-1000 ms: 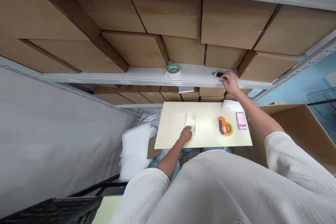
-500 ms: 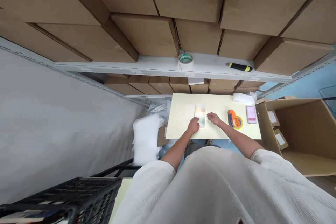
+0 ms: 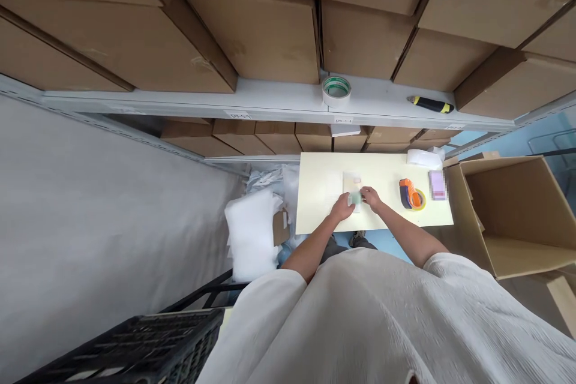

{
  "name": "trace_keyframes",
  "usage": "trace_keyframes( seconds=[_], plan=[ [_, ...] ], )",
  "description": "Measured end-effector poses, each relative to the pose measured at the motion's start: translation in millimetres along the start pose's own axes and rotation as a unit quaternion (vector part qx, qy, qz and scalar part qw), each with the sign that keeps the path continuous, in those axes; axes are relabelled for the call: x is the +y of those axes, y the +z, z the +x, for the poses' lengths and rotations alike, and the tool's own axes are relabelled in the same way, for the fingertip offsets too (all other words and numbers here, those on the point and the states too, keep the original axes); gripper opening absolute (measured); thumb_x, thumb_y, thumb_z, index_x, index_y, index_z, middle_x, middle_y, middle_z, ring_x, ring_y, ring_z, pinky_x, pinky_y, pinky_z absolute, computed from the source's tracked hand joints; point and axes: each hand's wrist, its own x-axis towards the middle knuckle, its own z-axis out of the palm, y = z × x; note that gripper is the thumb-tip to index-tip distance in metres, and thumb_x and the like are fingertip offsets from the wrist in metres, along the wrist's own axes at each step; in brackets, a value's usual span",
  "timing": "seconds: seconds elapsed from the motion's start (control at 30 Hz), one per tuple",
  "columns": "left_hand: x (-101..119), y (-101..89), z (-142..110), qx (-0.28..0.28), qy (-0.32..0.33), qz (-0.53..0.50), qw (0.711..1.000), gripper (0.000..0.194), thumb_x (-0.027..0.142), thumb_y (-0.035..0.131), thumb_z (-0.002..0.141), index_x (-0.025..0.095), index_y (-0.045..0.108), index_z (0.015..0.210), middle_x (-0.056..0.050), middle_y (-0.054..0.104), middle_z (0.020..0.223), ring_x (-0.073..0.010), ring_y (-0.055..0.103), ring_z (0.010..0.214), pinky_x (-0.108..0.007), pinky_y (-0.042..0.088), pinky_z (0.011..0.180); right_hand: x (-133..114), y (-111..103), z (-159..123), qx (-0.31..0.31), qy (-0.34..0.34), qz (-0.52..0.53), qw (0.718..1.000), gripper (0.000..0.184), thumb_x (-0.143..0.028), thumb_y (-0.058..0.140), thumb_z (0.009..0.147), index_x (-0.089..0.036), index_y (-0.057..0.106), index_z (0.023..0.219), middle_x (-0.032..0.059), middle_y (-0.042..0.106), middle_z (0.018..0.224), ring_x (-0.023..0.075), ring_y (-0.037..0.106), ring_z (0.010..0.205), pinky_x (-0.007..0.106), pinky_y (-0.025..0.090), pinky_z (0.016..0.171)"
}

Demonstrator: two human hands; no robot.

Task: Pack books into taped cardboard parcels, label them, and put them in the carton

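Note:
A pale flat rectangular packet with a green patch and a small reddish mark lies on the cream tabletop. My left hand grips its lower left edge, fingers closed. On the other side, my right hand pinches the packet's right edge. Both fingertips are small in view, and part of the packet is hidden under them. Right of my hands lies an orange tape dispenser with a yellow roll of tape. A phone rests near the table's right edge.
A white roll sits at the back right of the table. Large open carton stands to the right. White foam sheets are at left. On the shelf are a tape roll and a cutter. A black crate stands lower left.
My right hand has closed in on the packet and now touches its right edge. My left hand stays on its lower left. The head view has shifted slightly.

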Motion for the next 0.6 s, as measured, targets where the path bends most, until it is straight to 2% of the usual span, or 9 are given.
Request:
trace_keyframes(
  seconds=[0.07, 0.13, 0.2, 0.27, 0.3, 0.43, 0.6],
  plan=[
    [-2.3, -7.7, -2.0, 0.009, -0.005, -0.030, 0.999, 0.059, 0.026, 0.055, 0.103, 0.014, 0.050, 0.160, -0.017, 0.053, 0.169, -0.0268, 0.053, 0.154, -0.037, 0.040, 0.129, -5.4, 8.5, -3.3, 0.006, 0.029, 0.073, 0.997, 0.014, -0.033, 0.064, 0.095, -0.024, 0.063, 0.105, 0.0017, 0.071, 0.088, 0.0165, 0.073, 0.082, 0.028, 0.061, 0.080],
    [-7.1, -18.6, -5.5, 0.046, -0.016, -0.058, 0.997, 0.048, 0.021, 0.044, 0.107, 0.016, 0.057, 0.153, -0.014, 0.060, 0.162, -0.0235, 0.057, 0.150, -0.035, 0.041, 0.127, -11.1, 16.4, -6.4, -0.018, 0.040, 0.118, 0.992, 0.011, -0.030, 0.064, 0.096, -0.023, 0.064, 0.105, 0.0018, 0.071, 0.087, 0.0156, 0.075, 0.082, 0.026, 0.061, 0.080],
    [-14.7, -31.4, -10.3, 0.113, -0.041, -0.084, 0.989, 0.045, 0.019, 0.036, 0.109, 0.017, 0.061, 0.146, -0.013, 0.066, 0.156, -0.0218, 0.060, 0.146, -0.033, 0.044, 0.124, -14.2, 22.6, -7.8, -0.045, 0.032, 0.112, 0.992, 0.012, -0.025, 0.066, 0.095, -0.022, 0.066, 0.106, 0.0026, 0.073, 0.089, 0.0159, 0.076, 0.085, 0.026, 0.061, 0.081],
    [-24.1, -44.0, -15.3, 0.167, -0.078, -0.111, 0.977, 0.043, 0.021, 0.034, 0.110, 0.018, 0.061, 0.143, -0.012, 0.070, 0.149, -0.0220, 0.065, 0.139, -0.033, 0.049, 0.118, -12.7, 27.1, -6.6, -0.038, 0.028, 0.072, 0.996, 0.013, -0.023, 0.069, 0.092, -0.022, 0.067, 0.105, 0.0027, 0.074, 0.091, 0.0160, 0.076, 0.086, 0.026, 0.060, 0.079],
    [-29.0, -49.4, -17.4, 0.177, -0.096, -0.124, 0.972, 0.042, 0.022, 0.035, 0.110, 0.019, 0.059, 0.144, -0.012, 0.073, 0.143, -0.0225, 0.068, 0.134, -0.033, 0.051, 0.114, -10.2, 29.0, -5.1, -0.029, 0.028, 0.048, 0.998, 0.013, -0.023, 0.071, 0.090, -0.022, 0.068, 0.104, 0.0028, 0.075, 0.091, 0.0162, 0.076, 0.086, 0.026, 0.059, 0.078],
    [-45.3, -61.3, -19.7, 0.153, -0.133, -0.155, 0.967, 0.044, 0.023, 0.048, 0.107, 0.021, 0.052, 0.151, -0.010, 0.078, 0.132, -0.0238, 0.075, 0.121, -0.033, 0.055, 0.105, 7.3, 38.6, 4.4, 0.000, 0.024, -0.041, 0.999, 0.015, -0.024, 0.070, 0.086, -0.021, 0.069, 0.101, 0.0055, 0.078, 0.095, 0.0187, 0.075, 0.089, 0.026, 0.057, 0.074],
    [-58.0, -61.6, -15.3, 0.115, -0.131, -0.135, 0.975, 0.051, 0.015, 0.060, 0.098, 0.022, 0.056, 0.148, -0.011, 0.074, 0.142, -0.0239, 0.070, 0.134, -0.033, 0.051, 0.113, 26.6, 56.2, 15.0, 0.017, -0.014, -0.088, 0.996, 0.022, -0.026, 0.072, 0.080, -0.021, 0.074, 0.102, 0.0072, 0.078, 0.097, 0.0227, 0.074, 0.091, 0.032, 0.059, 0.077]
  ],
)
